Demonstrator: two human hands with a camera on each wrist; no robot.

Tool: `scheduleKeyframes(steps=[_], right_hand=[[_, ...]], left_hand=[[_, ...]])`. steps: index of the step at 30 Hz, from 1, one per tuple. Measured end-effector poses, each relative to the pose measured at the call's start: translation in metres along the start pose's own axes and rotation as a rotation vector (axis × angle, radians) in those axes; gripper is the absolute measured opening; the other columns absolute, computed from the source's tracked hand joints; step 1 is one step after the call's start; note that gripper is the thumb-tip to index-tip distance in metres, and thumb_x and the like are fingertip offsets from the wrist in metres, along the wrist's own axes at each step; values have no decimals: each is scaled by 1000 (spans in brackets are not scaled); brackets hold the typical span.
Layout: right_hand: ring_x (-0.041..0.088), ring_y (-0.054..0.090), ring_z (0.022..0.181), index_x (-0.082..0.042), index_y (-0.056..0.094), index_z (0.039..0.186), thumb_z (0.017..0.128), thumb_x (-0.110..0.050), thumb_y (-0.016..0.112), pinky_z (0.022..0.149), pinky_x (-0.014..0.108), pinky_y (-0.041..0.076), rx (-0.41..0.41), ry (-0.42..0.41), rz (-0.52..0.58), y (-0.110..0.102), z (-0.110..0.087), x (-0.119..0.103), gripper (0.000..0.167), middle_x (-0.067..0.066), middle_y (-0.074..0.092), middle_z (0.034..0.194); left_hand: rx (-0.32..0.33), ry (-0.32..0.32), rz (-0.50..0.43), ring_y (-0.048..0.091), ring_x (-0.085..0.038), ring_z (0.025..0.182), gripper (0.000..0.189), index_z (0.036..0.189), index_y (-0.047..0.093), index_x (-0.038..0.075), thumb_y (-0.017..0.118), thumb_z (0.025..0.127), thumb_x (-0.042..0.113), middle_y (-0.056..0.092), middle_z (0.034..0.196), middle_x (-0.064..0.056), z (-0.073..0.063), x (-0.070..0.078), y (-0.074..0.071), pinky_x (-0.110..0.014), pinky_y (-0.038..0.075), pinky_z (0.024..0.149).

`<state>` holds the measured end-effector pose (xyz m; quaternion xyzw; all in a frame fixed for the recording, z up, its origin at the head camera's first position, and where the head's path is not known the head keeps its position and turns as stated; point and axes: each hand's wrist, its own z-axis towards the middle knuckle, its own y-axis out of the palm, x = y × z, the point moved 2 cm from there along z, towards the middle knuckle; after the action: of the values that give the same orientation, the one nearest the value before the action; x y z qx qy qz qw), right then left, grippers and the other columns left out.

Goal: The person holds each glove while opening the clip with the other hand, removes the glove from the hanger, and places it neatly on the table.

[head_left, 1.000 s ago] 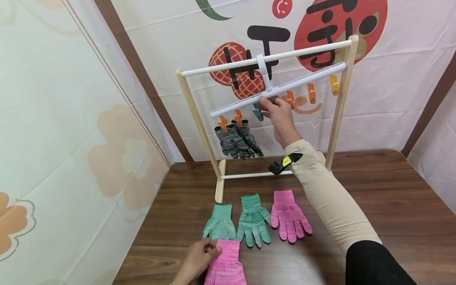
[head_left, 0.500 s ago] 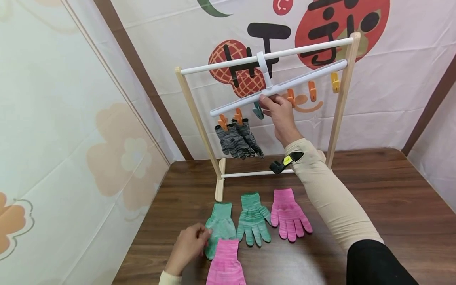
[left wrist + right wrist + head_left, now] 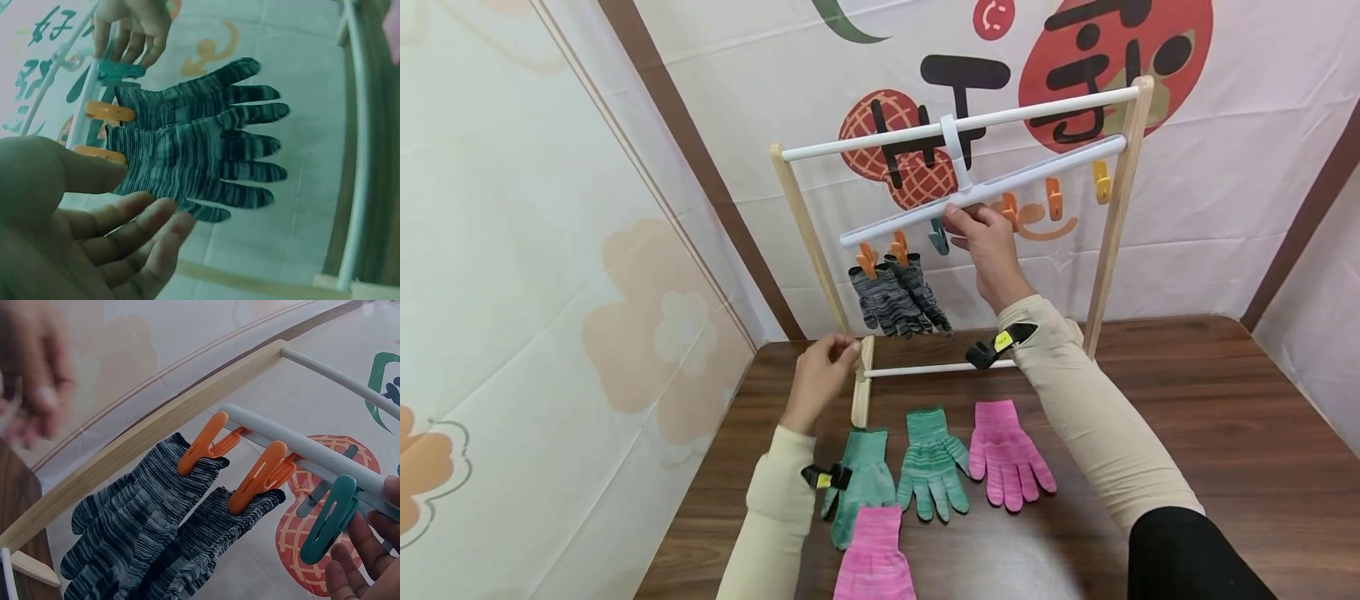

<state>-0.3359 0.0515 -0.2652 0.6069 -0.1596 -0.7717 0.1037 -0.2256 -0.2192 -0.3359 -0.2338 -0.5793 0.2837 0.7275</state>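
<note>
Slanting along the left, a pale wall [image 3: 512,250] printed with peach flowers borders a brown wood-grain table [image 3: 1210,433]; beyond its far edge rises a white backdrop [image 3: 1247,192] with black lettering and red shapes. A rack [image 3: 1112,242] of pale wood and white rods stands toward the table's far side. The left hand [image 3: 820,377] is raised in front of the rack's left post, thumb apart from loosely bent fingers. Just right of it, two gray gloves [image 3: 887,300] hang from orange clips [image 3: 899,247] on a tilted white hanger [image 3: 1037,173]. On the near tabletop, two green gloves [image 3: 934,467] and two pink gloves [image 3: 1009,458] lie flat, one pink overlapping one green. Extended from the near right, the right hand [image 3: 992,254] pinches the hanger's bar at its middle between thumb and fingers, beside a teal clip [image 3: 938,237].
</note>
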Motion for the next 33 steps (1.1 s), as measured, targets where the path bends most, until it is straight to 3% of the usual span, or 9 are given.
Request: scheduleKeyframes(steps=[4, 12, 22, 27, 33], right_hand=[[23, 66, 108, -2, 69, 116, 96, -25, 73, 103, 46, 46, -2, 10, 6, 1, -1, 2, 30, 6, 69, 105], [22, 66, 106, -2, 69, 116, 97, -24, 72, 102, 46, 47, 1, -6, -12, -2, -1, 2, 29, 5, 69, 104], [21, 67, 109, -2, 71, 117, 97, -25, 72, 97, 39, 50, -7, -28, -31, -6, 2, -2, 31, 9, 73, 110], [22, 66, 111, -2, 71, 117, 97, -27, 72, 99, 39, 49, -20, -32, -67, -9, 2, -4, 32, 11, 74, 112], [21, 65, 112, 0, 69, 121, 98, -28, 71, 104, 45, 46, -43, -53, -127, -14, -3, -3, 37, 10, 72, 113]], left_hand=[[53, -4, -95, 69, -28, 83, 24, 113, 69, 4, 62, 103, 24, 71, 93, -14, 22, 6, 3, -29, 51, 66], [55, 43, -173, 69, -31, 87, 23, 113, 68, 3, 60, 104, 22, 70, 99, -21, 40, 28, 20, -30, 52, 68], [88, 132, -238, 70, -34, 92, 26, 121, 66, 3, 63, 102, 20, 70, 100, -9, 71, 65, 38, -40, 52, 76], [68, 119, -279, 71, -36, 92, 31, 129, 62, 4, 63, 101, 19, 71, 103, -11, 80, 67, 42, -35, 51, 70], [40, 93, -259, 70, -36, 94, 39, 138, 57, 7, 62, 102, 21, 72, 107, -13, 84, 67, 44, -36, 50, 67]])
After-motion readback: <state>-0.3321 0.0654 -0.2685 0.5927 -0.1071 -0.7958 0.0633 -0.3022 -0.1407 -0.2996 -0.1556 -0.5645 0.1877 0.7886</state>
